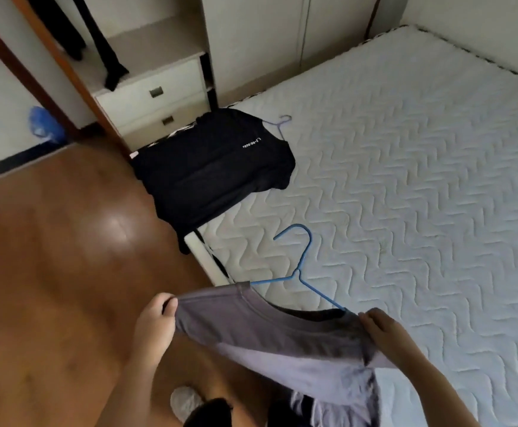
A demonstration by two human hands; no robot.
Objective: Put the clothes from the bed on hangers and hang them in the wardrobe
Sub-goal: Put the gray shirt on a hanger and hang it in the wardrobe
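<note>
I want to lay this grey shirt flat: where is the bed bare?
The mattress is bare right of the black shirt and beyond the blue hanger, out to its far edge. Crowded: the corner by the drawers, with the black shirt and a pale hanger, and the near edge under the grey shirt.

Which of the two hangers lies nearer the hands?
The bright blue hanger, one arm running into the grey shirt held by the left hand and right hand. The paler hanger lies farther off, by the black shirt.
</note>
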